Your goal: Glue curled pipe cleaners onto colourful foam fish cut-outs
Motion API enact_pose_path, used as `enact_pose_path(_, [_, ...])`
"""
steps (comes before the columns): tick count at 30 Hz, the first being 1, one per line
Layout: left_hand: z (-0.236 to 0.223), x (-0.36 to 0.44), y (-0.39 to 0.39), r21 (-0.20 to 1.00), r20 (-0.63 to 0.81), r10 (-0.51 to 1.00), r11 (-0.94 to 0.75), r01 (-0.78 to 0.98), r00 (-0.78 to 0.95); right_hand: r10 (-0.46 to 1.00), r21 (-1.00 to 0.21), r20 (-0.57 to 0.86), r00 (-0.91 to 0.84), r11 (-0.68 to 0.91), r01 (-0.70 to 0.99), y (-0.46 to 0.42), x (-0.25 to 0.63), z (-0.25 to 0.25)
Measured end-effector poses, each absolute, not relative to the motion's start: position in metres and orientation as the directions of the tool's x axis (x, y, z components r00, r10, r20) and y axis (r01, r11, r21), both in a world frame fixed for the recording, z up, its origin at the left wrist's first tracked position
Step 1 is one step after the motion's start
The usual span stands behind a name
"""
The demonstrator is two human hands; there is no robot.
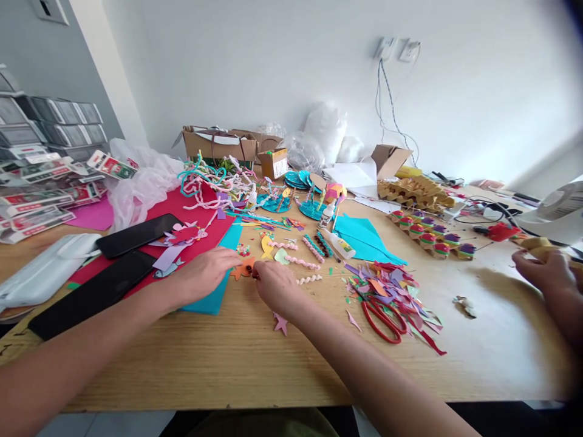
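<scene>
Item: orange star (239, 272), flat cut-out; lies on the wooden table (191, 358) between the two hands; centre of the clock, twelve toward the wall.

Left hand (207, 276): at nine o'clock, fingers together, tips at the star's edge; whether they pinch or merely press, cannot tell.

Right hand (279, 284): between three and four o'clock, fingertips bunched, pinching a small dark piece (249, 269) at the star's edge; its exact nature too small to tell.

Handling notes, by judgement: left fingertips best placed light and flat, near the rim, since thin points bend easily. Dark piece best settled squarely, pressed straight down, without sliding. Right wrist best raised clear of the pink twisted strip (310, 280) near three.

Adjacent stock: yellow fish cut-out (265, 247), between one and two; glue bottle (342, 246), between two and three, farther out; red-handled scissors (387, 325), near four, well apart; pink star (280, 324), five.
</scene>
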State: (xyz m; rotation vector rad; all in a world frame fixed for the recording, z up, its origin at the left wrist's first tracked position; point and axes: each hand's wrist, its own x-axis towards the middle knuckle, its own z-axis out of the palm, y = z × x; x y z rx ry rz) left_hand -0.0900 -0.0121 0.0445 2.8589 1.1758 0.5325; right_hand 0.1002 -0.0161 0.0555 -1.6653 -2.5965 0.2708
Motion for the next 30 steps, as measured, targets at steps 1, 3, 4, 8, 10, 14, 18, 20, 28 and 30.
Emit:
enact_pose_path(1, [0.044,-0.088,-0.005,0.133,0.283,0.68,-0.726,0.675,0.676,0.907,-0.175,-0.056,-0.418,0.403,0.898,-0.015,0.1,0.055])
enact_pose_path(3, [0.041,-0.084,0.008,0.131,0.258,0.671,-0.737,0.663,0.695,0.907,-0.19,-0.049,-0.419,0.403,0.895,-0.014,0.102,0.055])
enact_pose_path(4, [0.04,-0.082,0.013,0.129,0.252,0.665,-0.744,0.656,0.704,0.905,-0.2,-0.042,-0.423,0.407,0.891,-0.013,0.104,0.055])
enact_pose_path(8, [0.035,-0.078,0.024,0.126,0.231,0.642,-0.765,0.631,0.731,0.902,-0.232,-0.023,-0.431,0.415,0.88,-0.006,0.117,0.059])
enact_pose_path(10, [0.033,-0.078,0.026,0.127,0.225,0.634,-0.772,0.623,0.74,0.899,-0.235,-0.027,-0.438,0.42,0.877,-0.001,0.122,0.06])
enact_pose_path(14, [0.032,-0.077,0.027,0.14,0.222,0.617,-0.787,0.601,0.755,0.876,-0.229,-0.058,-0.479,0.456,0.86,0.008,0.122,0.06])
enact_pose_path(18, [0.031,-0.077,0.026,0.16,0.22,0.597,-0.802,0.575,0.772,0.846,-0.2,-0.111,-0.522,0.495,0.846,0.011,0.111,0.062])
enact_pose_path(20, [0.029,-0.077,0.026,0.169,0.22,0.589,-0.808,0.564,0.777,0.835,-0.177,-0.152,-0.529,0.504,0.845,0.012,0.106,0.063])
enact_pose_path(28, [0.024,-0.079,0.028,0.186,0.222,0.586,-0.81,0.556,0.779,0.802,-0.12,-0.242,-0.546,0.534,0.837,0.013,0.1,0.054])
enact_pose_path(30, [0.025,-0.078,0.028,0.189,0.214,0.592,-0.806,0.562,0.777,0.799,-0.11,-0.245,-0.549,0.54,0.834,0.014,0.099,0.05])
